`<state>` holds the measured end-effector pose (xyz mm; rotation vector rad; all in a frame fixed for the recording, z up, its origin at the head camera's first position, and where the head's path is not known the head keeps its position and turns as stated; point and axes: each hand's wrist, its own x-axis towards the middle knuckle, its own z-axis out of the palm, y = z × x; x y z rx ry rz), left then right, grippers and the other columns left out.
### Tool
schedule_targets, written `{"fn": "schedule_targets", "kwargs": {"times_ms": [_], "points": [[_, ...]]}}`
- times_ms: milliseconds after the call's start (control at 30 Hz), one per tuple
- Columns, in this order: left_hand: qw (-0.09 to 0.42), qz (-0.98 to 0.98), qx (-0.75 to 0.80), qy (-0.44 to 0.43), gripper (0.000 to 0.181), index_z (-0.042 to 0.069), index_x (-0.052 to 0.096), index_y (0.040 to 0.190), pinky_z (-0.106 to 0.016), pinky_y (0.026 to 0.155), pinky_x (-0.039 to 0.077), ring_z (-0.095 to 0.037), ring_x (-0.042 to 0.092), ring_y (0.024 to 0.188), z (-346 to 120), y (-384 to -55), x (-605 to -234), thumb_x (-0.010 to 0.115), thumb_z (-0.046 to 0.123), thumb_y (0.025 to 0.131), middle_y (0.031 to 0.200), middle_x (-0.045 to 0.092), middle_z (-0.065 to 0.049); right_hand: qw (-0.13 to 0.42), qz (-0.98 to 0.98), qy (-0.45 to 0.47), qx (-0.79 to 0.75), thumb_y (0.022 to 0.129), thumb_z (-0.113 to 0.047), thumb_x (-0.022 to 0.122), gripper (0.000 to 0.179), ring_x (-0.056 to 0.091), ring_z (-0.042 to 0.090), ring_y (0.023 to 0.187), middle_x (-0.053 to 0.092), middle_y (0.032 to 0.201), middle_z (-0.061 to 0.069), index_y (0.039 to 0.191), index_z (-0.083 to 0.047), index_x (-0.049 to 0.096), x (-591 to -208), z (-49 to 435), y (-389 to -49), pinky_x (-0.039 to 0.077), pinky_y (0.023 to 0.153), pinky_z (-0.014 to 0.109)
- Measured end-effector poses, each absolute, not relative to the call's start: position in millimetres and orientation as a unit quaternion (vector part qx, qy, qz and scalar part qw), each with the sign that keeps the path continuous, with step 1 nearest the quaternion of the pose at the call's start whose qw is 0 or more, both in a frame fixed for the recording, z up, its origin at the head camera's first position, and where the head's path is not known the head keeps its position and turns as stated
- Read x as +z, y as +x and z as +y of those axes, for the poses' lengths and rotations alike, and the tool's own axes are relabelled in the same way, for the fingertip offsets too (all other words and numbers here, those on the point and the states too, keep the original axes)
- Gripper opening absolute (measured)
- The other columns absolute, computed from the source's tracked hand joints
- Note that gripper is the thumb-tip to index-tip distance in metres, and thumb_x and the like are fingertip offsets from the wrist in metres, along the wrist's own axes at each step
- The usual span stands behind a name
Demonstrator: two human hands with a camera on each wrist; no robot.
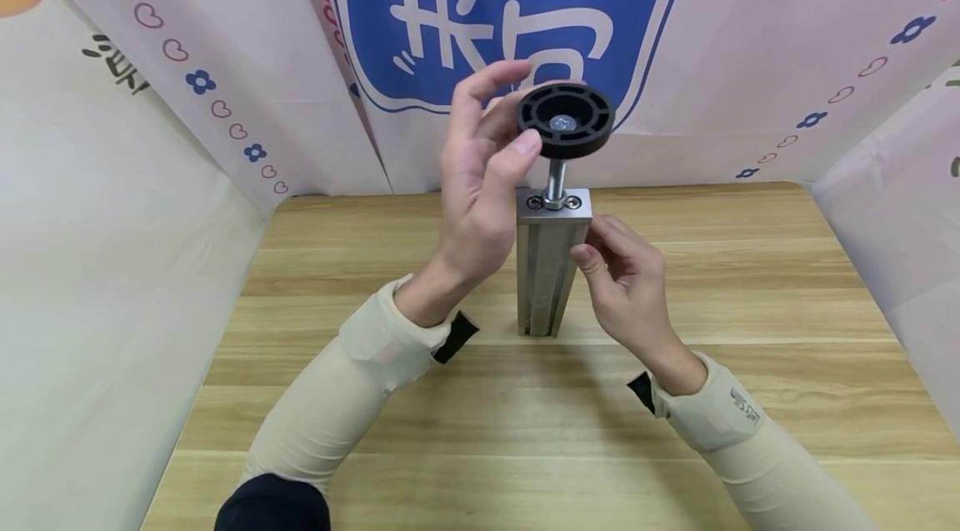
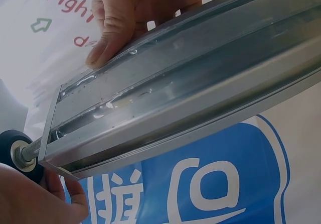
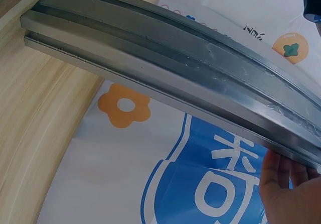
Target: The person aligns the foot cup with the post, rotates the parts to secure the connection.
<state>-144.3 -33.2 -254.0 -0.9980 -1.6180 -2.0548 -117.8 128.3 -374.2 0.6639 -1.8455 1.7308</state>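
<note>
An aluminium profile [image 1: 543,281] stands upright on the wooden table, grooves running down its faces. On top is a metal end plate [image 1: 555,214] with two screws, and a threaded rod [image 1: 557,178] rises from it through a hex nut [image 1: 554,204]. The rod carries a round black levelling foot [image 1: 579,149]. My left hand [image 1: 480,181] holds the foot at its left rim, thumb in front and fingers partly hidden behind, index finger raised. My right hand [image 1: 630,289] grips the profile's upper right side just below the end plate; the left wrist view shows its thumb [image 2: 100,50] on the profile.
The wooden table [image 1: 450,431] extends around the profile. White printed sheets enclose it at the sides, and a back sheet [image 1: 720,97] with a large blue sign hangs close behind the profile. Black wrist-worn pieces [image 1: 457,338] jut from both cuffs.
</note>
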Motion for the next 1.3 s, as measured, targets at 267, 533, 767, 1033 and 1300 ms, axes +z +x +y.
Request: {"fn": "schedule_targets", "kwargs": {"times_ms": [267, 533, 767, 1033, 1300], "points": [[0.194, -0.574, -0.721, -0.336, 0.049, -0.011, 0.038, 0.139, -0.042, 0.102, 0.058, -0.041, 0.069, 0.115, -34.8, -147.0, -253.2, 0.040, 0.011, 0.095, 0.128, 0.064, -0.036, 0.262, -0.677, 0.252, 0.640, 0.101, -0.021, 0.066, 0.041, 0.058, 0.007, 0.078, 0.072, 0.102, -0.007, 0.126, 0.011, 0.070, -373.8, 127.4, -118.1, 0.050, 0.066, 0.016], [0.242, -0.584, -0.704, -0.323, 0.040, -0.011, 0.046, 0.132, -0.037, 0.093, 0.056, -0.039, 0.069, 0.110, -37.4, -149.4, -251.0, 0.044, 0.007, 0.097, 0.121, 0.066, -0.034, 0.263, -0.670, 0.257, 0.644, 0.101, -0.019, 0.067, 0.039, 0.059, 0.007, 0.080, 0.072, 0.102, -0.006, 0.126, 0.011, 0.070, -373.7, 127.2, -118.6, 0.051, 0.068, 0.016], [0.284, -0.577, -0.698, -0.315, 0.029, -0.014, 0.049, 0.125, -0.035, 0.094, 0.055, -0.031, 0.065, 0.109, -35.4, -152.6, -252.0, 0.045, 0.002, 0.100, 0.115, 0.065, -0.033, 0.262, -0.671, 0.259, 0.644, 0.101, -0.021, 0.066, 0.041, 0.059, 0.008, 0.080, 0.071, 0.102, -0.005, 0.127, 0.010, 0.070, -373.6, 127.8, -118.3, 0.051, 0.068, 0.016], [0.309, -0.574, -0.680, -0.335, 0.028, -0.018, 0.052, 0.118, -0.035, 0.096, 0.055, -0.022, 0.063, 0.106, -34.0, -152.6, -256.9, 0.045, 0.003, 0.101, 0.115, 0.060, -0.035, 0.261, -0.670, 0.257, 0.646, 0.101, -0.020, 0.066, 0.040, 0.059, 0.008, 0.081, 0.072, 0.103, -0.006, 0.126, 0.012, 0.070, -375.1, 128.1, -118.3, 0.051, 0.068, 0.016], [0.286, -0.596, -0.663, -0.351, 0.061, -0.013, 0.048, 0.129, -0.034, 0.094, 0.052, -0.016, 0.056, 0.117, -29.6, -152.5, -255.9, 0.074, 0.018, 0.084, 0.122, 0.057, -0.026, 0.260, -0.664, 0.260, 0.651, 0.100, -0.021, 0.067, 0.043, 0.060, 0.007, 0.082, 0.072, 0.104, -0.006, 0.126, 0.013, 0.068, -375.4, 128.2, -119.0, 0.051, 0.069, 0.016]]}}
